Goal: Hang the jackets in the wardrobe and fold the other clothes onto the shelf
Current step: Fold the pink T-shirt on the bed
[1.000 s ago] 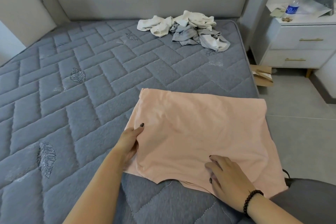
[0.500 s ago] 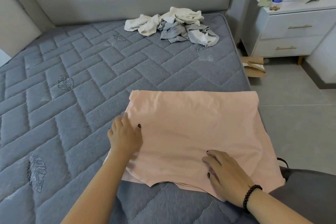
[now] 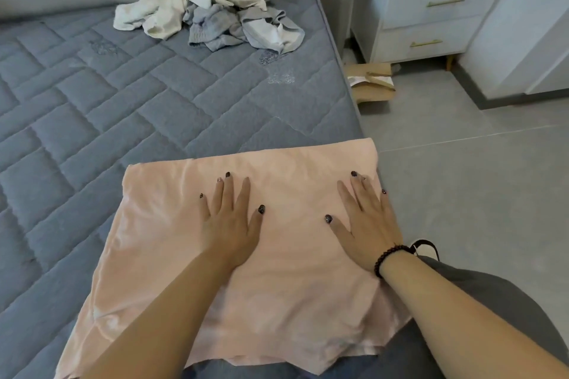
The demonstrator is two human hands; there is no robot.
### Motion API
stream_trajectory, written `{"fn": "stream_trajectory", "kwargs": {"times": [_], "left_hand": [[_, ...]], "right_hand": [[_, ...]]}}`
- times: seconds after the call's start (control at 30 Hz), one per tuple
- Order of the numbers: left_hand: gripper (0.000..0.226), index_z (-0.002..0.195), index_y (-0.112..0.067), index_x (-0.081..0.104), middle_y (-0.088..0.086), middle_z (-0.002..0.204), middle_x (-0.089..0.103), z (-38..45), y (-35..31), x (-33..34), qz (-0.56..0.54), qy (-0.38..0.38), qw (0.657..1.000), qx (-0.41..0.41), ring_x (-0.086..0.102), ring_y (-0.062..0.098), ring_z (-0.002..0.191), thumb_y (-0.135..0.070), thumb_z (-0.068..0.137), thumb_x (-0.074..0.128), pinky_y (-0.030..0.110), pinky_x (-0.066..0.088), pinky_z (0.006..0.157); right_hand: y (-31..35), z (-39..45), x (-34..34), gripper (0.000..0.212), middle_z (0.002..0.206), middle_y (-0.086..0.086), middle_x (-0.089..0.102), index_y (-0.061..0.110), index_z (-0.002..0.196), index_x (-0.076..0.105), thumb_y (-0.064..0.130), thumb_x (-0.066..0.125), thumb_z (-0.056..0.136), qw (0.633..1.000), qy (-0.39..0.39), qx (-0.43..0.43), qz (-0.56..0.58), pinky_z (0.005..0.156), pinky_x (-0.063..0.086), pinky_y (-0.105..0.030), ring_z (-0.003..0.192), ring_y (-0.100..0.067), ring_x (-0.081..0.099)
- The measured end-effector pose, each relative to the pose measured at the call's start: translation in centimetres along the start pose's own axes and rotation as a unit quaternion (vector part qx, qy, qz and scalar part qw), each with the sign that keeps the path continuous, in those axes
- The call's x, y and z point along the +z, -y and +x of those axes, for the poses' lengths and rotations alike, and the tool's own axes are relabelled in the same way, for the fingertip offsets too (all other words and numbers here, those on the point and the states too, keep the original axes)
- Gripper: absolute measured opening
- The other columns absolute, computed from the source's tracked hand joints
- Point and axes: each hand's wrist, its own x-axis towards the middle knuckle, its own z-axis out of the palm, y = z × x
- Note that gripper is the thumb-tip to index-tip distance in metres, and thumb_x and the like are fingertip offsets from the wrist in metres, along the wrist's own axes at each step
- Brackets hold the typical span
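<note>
Currently – pink garment (image 3: 184, 255) at lower centre of the frame, partly folded | left hand (image 3: 229, 226) and right hand (image 3: 368, 229) flat, fingers spread, pressing it | clothes pile (image 3: 215, 18) upper centre unfolded – nothing shelved yet, as far as visible

Folded pink cotton garment (image 3: 277, 271) on grey quilted mattress (image 3: 92, 132) near right edge; both hands flat atop (left hand (image 3: 229, 224), right hand (image 3: 368, 224)); crumpled white-grey clothes pile (image 3: 212, 18) behind; white two-drawer nightstand (image 3: 431, 9) right.
</note>
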Motion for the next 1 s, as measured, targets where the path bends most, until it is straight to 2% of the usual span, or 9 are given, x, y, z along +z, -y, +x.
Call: {"fn": "stream_trajectory", "kwargs": {"times": [0.23, 0.33, 0.4, 0.47, 0.57, 0.67, 0.77, 0.83, 1.0], "left_hand": [[0.082, 0.155, -0.017, -0.004, 0.016, 0.162, -0.01, -0.3, -4.2, 0.4, 0.002, 0.002, 1.0, -0.024, -0.012, 0.032, 0.149, -0.064, 0.088, -0.003, 0.055, 0.0, 0.119], [0.08, 0.155, -0.012, -0.001, 0.016, 0.162, -0.005, -2.0, -8.6, 1.3, -0.014, -0.005, 1.0, 0.023, -0.01, 0.031, 0.15, -0.062, 0.093, 0.004, 0.055, 0.001, 0.12], [0.079, 0.155, -0.006, 0.009, 0.016, 0.162, 0.005, -3.3, -11.2, 1.8, -0.035, -0.02, 0.999, 0.031, -0.003, 0.03, 0.15, -0.058, 0.096, 0.011, 0.056, 0.005, 0.119], [0.076, 0.155, -0.008, 0.013, 0.017, 0.162, 0.008, -4.4, -13.2, 2.1, -0.059, -0.034, 0.997, 0.041, 0.0, 0.031, 0.15, -0.057, 0.097, 0.013, 0.056, 0.006, 0.119], [0.07, 0.152, -0.008, 0.027, 0.016, 0.158, 0.024, -6.1, -15.7, 2.4, -0.123, -0.061, 0.988, 0.071, 0.019, 0.034, 0.147, -0.052, 0.098, 0.025, 0.051, 0.013, 0.118], [0.033, 0.123, -0.019, 0.054, -0.003, 0.113, 0.048, -8.4, -18.1, 2.5, -0.29, -0.111, 0.942, 0.129, 0.047, 0.019, 0.103, -0.031, 0.094, 0.046, 0.037, 0.038, 0.093], [0.011, 0.091, -0.024, 0.061, -0.01, 0.088, 0.052, -9.6, -19.2, 2.3, -0.288, -0.103, 0.937, 0.166, 0.051, 0.016, 0.078, -0.029, 0.091, 0.051, 0.031, 0.034, 0.072], [0.015, 0.086, -0.027, 0.066, -0.01, 0.087, 0.053, -10.0, -19.3, 2.1, -0.269, -0.077, 0.944, 0.172, 0.051, 0.016, 0.079, -0.037, 0.087, 0.055, 0.031, 0.035, 0.072], [0.034, 0.102, -0.037, 0.069, -0.007, 0.107, 0.05, -11.8, -19.5, 1.7, -0.272, 0.009, 0.944, 0.186, 0.048, 0.018, 0.104, -0.058, 0.076, 0.061, 0.037, 0.024, 0.094]], "right_hand": [[-1.8, 5.7, -0.8, 0.079, 0.16, -0.001, 0.0, 0.023, 0.152, -0.002, 0.05, 0.042, 0.093, 0.938, -0.087, 0.17, 0.289, 0.108, 0.025, -0.033, 0.144, -0.019, 0.018], [-4.0, 8.1, -1.7, 0.066, 0.147, -0.005, 0.035, 0.02, 0.145, 0.03, 0.04, 0.058, 0.089, 0.882, -0.059, 0.184, 0.43, 0.096, 0.03, -0.02, 0.129, -0.017, 0.04], [-4.8, 8.8, -1.9, 0.032, 0.116, -0.007, 0.054, 0.017, 0.11, 0.055, 0.035, 0.064, 0.085, 0.891, -0.061, 0.154, 0.423, 0.076, 0.035, -0.008, 0.095, -0.009, 0.053], [-5.0, 8.9, -1.8, 0.023, 0.1, -0.003, 0.049, 0.014, 0.088, 0.053, 0.03, 0.069, 0.082, 0.892, -0.08, 0.14, 0.422, 0.062, 0.032, -0.002, 0.077, -0.001, 0.045], [-4.7, 8.7, -2.2, 0.019, 0.108, 0.001, 0.042, 0.016, 0.09, 0.055, 0.019, 0.072, 0.08, 0.892, -0.11, 0.121, 0.422, 0.08, 0.031, -0.006, 0.096, -0.008, 0.04], [-4.7, 8.6, -3.1, 0.01, 0.098, 0.003, 0.049, 0.014, 0.084, 0.059, 0.01, 0.067, 0.08, 0.896, -0.139, 0.112, 0.407, 0.08, 0.033, -0.016, 0.091, -0.008, 0.043], [-5.0, 7.8, -4.2, 0.01, 0.085, -0.004, 0.066, 0.012, 0.092, 0.065, 0.015, 0.068, 0.083, 0.819, -0.087, 0.165, 0.543, 0.066, 0.045, -0.02, 0.069, -0.006, 0.055], [-5.4, 6.9, -4.6, 0.018, 0.083, -0.009, 0.068, 0.007, 0.1, 0.064, 0.014, 0.07, 0.084, 0.768, -0.027, 0.181, 0.614, 0.053, 0.046, -0.02, 0.058, -0.006, 0.058], [-5.7, 5.3, -5.3, 0.012, 0.065, -0.01, 0.059, 0.007, 0.094, 0.061, 0.002, 0.066, 0.085, 0.74, 0.021, 0.173, 0.649, 0.047, 0.039, -0.025, 0.036, -0.013, 0.046]]}}
